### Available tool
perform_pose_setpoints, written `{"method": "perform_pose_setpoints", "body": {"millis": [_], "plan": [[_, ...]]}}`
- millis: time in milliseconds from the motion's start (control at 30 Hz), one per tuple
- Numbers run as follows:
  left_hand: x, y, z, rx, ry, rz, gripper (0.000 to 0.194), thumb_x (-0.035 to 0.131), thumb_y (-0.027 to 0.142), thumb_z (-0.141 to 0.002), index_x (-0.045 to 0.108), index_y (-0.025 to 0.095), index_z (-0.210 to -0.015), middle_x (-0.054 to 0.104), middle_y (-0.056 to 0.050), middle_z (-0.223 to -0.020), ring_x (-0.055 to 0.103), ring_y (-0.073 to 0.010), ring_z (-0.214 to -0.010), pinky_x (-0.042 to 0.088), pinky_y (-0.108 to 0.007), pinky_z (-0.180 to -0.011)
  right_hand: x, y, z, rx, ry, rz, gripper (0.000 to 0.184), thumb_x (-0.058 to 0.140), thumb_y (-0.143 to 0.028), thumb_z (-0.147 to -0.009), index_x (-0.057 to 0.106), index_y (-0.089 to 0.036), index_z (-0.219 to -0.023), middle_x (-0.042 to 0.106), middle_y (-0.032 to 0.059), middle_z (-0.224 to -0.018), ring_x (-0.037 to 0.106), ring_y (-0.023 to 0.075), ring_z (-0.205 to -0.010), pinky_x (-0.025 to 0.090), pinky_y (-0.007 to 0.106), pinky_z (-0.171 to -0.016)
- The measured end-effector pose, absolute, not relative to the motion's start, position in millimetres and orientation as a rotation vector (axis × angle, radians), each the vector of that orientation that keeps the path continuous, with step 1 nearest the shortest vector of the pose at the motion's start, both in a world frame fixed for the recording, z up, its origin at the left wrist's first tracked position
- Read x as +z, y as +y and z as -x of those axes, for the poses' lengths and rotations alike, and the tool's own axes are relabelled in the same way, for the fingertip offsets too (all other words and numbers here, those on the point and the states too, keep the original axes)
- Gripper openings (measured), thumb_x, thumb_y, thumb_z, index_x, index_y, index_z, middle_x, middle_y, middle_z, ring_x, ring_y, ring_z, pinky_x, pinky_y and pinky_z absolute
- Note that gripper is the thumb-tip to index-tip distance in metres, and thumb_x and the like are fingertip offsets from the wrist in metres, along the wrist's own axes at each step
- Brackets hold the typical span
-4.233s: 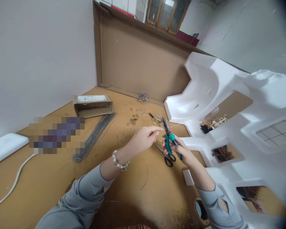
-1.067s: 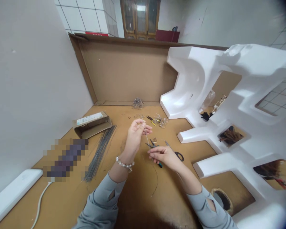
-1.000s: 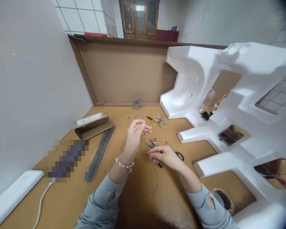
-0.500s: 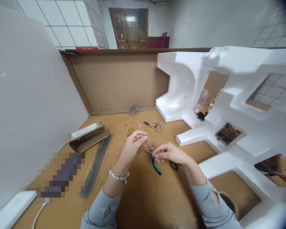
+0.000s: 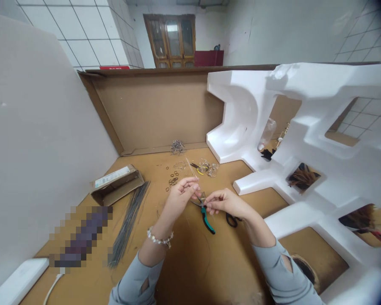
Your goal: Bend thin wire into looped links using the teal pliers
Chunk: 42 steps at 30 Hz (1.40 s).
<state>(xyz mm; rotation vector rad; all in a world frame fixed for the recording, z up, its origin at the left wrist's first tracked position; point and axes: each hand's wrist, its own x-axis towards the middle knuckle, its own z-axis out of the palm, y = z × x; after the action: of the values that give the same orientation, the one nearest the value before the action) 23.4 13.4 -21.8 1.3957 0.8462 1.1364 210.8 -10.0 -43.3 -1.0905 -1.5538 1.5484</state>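
My left hand (image 5: 186,189) is closed in a pinch around a thin wire (image 5: 191,167), whose far part sticks up past the fingers. Close by on the right, my right hand (image 5: 220,201) has thumb and fingertips pressed together at the near end of this wire; the very tip is hidden. Under the fingers lie pliers (image 5: 208,221) with teal and black handles, jaws pointing left, partly covered. Small dark rings (image 5: 172,181) are scattered beyond my left hand. A black-handled tool (image 5: 231,220) lies by my right wrist.
A bundle of straight grey wires (image 5: 128,226) lies left, beside an open cardboard box (image 5: 117,184). Yellow-handled pliers (image 5: 199,170) and bent wire pieces (image 5: 212,169) lie farther back, near another wire heap (image 5: 177,147). White foam (image 5: 257,180) stands right. A white power strip (image 5: 22,279) sits lower left.
My left hand has shifted slightly right and down, closer to my right hand, and the wire's far end has swung a little right. My right hand has hardly moved.
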Motion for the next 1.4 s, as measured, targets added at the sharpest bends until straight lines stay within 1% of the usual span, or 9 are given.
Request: {"method": "perform_pose_setpoints", "body": {"millis": [67, 267, 467, 700, 800, 933, 1000, 1200, 1400], "plan": [[-23, 15, -22, 1.191, 0.892, -1.395, 0.034, 0.063, 0.031, -0.074, 0.057, 0.015, -0.103, 0.064, -0.003, -0.078, 0.062, -0.0125, -0.065, 0.049, -0.024, -0.059, -48, -8, -211, 1.471, -1.524, 1.141, 0.026, 0.067, -0.035, -0.07, 0.067, -0.013, -0.083, 0.068, 0.0031, -0.068, 0.061, 0.0104, -0.057, 0.046, 0.022, -0.053], [-30, 18, -22, 1.157, 1.006, -1.484, 0.024, 0.063, 0.033, -0.073, 0.061, 0.013, -0.085, 0.064, -0.005, -0.075, 0.063, -0.0139, -0.067, 0.049, -0.023, -0.06, -53, -5, -211, 1.403, -1.51, 1.187, 0.019, 0.064, -0.029, -0.07, 0.067, -0.013, -0.08, 0.067, 0.0014, -0.065, 0.06, 0.0099, -0.055, 0.046, 0.021, -0.053], [-33, 18, -27, 1.13, 1.008, -1.494, 0.024, 0.065, 0.035, -0.07, 0.061, 0.014, -0.079, 0.064, -0.003, -0.07, 0.062, -0.0144, -0.066, 0.049, -0.024, -0.06, -54, -6, -211, 1.403, -1.528, 1.187, 0.019, 0.064, -0.029, -0.07, 0.068, -0.014, -0.08, 0.067, 0.0014, -0.066, 0.06, 0.01, -0.055, 0.045, 0.02, -0.052], [-32, 14, -31, 1.019, 1.032, -1.523, 0.026, 0.064, 0.038, -0.07, 0.06, 0.014, -0.08, 0.064, -0.002, -0.068, 0.061, -0.013, -0.059, 0.048, -0.023, -0.057, -52, -8, -207, 1.414, -1.544, 1.176, 0.02, 0.063, -0.031, -0.07, 0.067, -0.015, -0.081, 0.067, 0.0015, -0.067, 0.06, 0.0118, -0.056, 0.047, 0.024, -0.056], [-33, 13, -33, 0.979, 1.111, -1.606, 0.026, 0.063, 0.04, -0.071, 0.061, 0.015, -0.077, 0.063, -0.001, -0.065, 0.059, -0.0126, -0.055, 0.047, -0.023, -0.055, -49, -11, -205, 1.278, -1.638, 1.222, 0.017, 0.059, -0.029, -0.073, 0.068, -0.015, -0.079, 0.067, 0.0011, -0.064, 0.058, 0.0118, -0.057, 0.046, 0.023, -0.058], [-37, 14, -32, 0.992, 1.273, -1.791, 0.026, 0.059, 0.042, -0.074, 0.06, 0.017, -0.068, 0.058, 0.002, -0.052, 0.055, -0.0121, -0.049, 0.041, -0.022, -0.051, -46, -16, -202, 0.986, -1.816, 1.353, 0.017, 0.053, -0.021, -0.074, 0.069, -0.017, -0.074, 0.066, -0.0006, -0.061, 0.055, 0.0114, -0.056, 0.04, 0.021, -0.054], [-38, 15, -31, 0.994, 1.272, -1.818, 0.027, 0.056, 0.041, -0.077, 0.058, 0.017, -0.066, 0.056, 0.003, -0.049, 0.053, -0.0117, -0.048, 0.04, -0.021, -0.051, -45, -18, -201, 0.949, -1.857, 1.377, 0.017, 0.052, -0.02, -0.072, 0.069, -0.018, -0.076, 0.066, -0.001, -0.062, 0.055, 0.0114, -0.056, 0.039, 0.02, -0.053], [-41, 18, -31, 0.921, 1.098, -1.685, 0.025, 0.046, 0.038, -0.081, 0.053, 0.016, -0.07, 0.057, 0.002, -0.055, 0.053, -0.0107, -0.046, 0.041, -0.021, -0.049, -51, -16, -203, 1.099, -1.799, 1.308, 0.019, 0.051, -0.018, -0.073, 0.069, -0.016, -0.08, 0.066, -0.0006, -0.062, 0.059, 0.0117, -0.057, 0.043, 0.021, -0.057], [-44, 21, -31, 0.932, 1.079, -1.655, 0.028, 0.046, 0.041, -0.082, 0.049, 0.017, -0.068, 0.053, 0.003, -0.049, 0.049, -0.0099, -0.041, 0.038, -0.021, -0.045, -54, -14, -203, 1.337, -1.596, 1.276, 0.015, 0.054, -0.023, -0.074, 0.065, -0.014, -0.08, 0.065, 0.0008, -0.062, 0.059, 0.0106, -0.05, 0.043, 0.02, -0.046]]}}
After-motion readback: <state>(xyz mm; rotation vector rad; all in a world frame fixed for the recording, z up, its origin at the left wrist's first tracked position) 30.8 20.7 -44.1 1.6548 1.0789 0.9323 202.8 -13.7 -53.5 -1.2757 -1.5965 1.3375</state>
